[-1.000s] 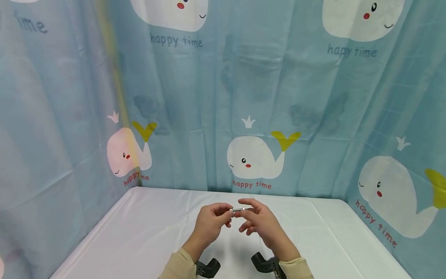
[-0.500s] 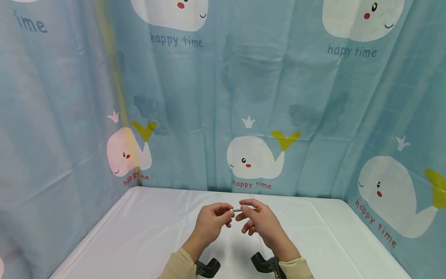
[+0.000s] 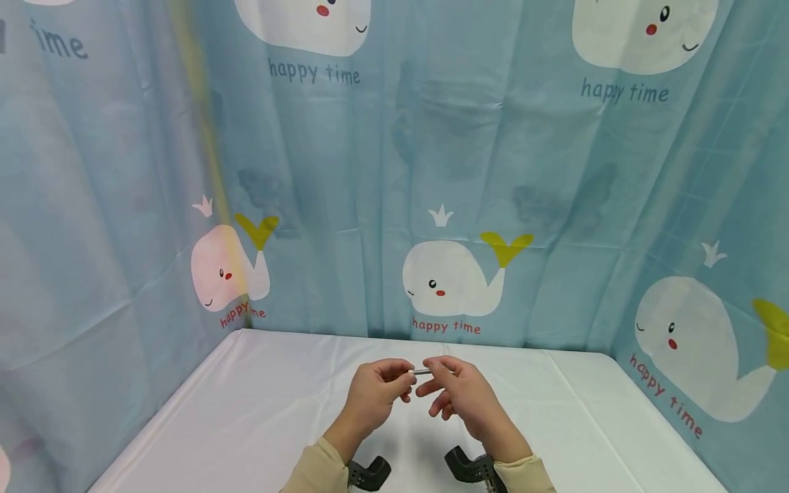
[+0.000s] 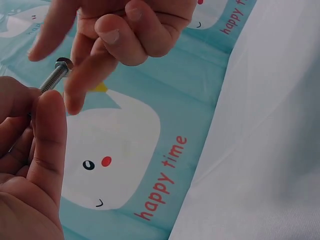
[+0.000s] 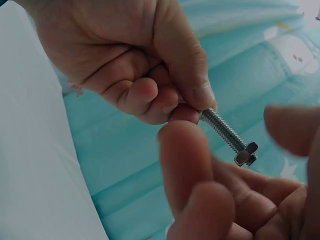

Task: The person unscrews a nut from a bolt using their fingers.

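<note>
A threaded metal bolt (image 5: 223, 128) with a hexagonal piece (image 5: 246, 154) at its far end is held up above the table. My left hand (image 3: 374, 394) pinches the other end of the bolt between thumb and forefinger; its remaining fingers curl beneath. In the left wrist view the bolt (image 4: 53, 79) points away from the left thumb. My right hand (image 3: 459, 390) surrounds the hexagonal end with spread fingers. Its thumb (image 5: 292, 129) and forefinger stand on either side of that end, with a gap showing at the thumb. In the head view the right thumb overlaps the hexagonal piece.
Below both hands spreads a table with a white cloth (image 3: 296, 411). Blue curtains (image 3: 345, 274) printed with whales stand behind and at both sides. Dark wrist mounts (image 3: 370, 474) sit at the beige sleeves (image 3: 317, 469).
The right thumb has moved up, so the hexagonal end seen a second ago is now covered in the head view. The right fingers have shifted slightly; the left hand keeps its pinch.
</note>
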The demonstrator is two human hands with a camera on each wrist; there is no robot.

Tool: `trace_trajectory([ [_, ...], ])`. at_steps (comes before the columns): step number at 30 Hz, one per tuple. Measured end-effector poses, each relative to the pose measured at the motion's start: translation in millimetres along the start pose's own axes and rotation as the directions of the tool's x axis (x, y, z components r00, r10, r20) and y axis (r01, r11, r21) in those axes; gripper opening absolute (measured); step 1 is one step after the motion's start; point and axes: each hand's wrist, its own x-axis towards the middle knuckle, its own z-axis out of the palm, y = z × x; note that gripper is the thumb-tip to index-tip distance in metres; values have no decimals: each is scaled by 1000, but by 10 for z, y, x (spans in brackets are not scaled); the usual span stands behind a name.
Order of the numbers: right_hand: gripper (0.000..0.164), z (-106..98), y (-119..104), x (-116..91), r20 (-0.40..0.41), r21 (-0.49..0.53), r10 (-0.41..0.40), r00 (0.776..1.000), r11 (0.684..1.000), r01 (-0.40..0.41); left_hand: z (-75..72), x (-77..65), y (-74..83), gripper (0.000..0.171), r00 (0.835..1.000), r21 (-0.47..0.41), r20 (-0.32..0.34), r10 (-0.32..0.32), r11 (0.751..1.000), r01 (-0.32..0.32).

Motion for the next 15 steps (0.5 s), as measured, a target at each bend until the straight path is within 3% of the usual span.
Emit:
trace_trajectory([
  [4, 41, -10, 18, 12, -38, -39, -36, 999, 999, 35, 2, -2, 0, 12, 1000, 3, 5, -3, 1000, 3],
  [7, 29, -19, 12, 12, -47, -8, -48, 998, 999, 48, -1, -2, -2, 12, 1000, -6, 9, -2, 1000, 2],
  [11, 33, -24, 4, 6, -30, 26, -27, 999, 999, 28, -8, 0, -5, 10, 1000, -11, 11, 0, 1000, 0],
  [15, 39, -27, 36, 23, -45, -20, -24, 999, 1000, 23, -6, 3, 0, 10, 1000, -11, 9, 3, 1000, -3],
])
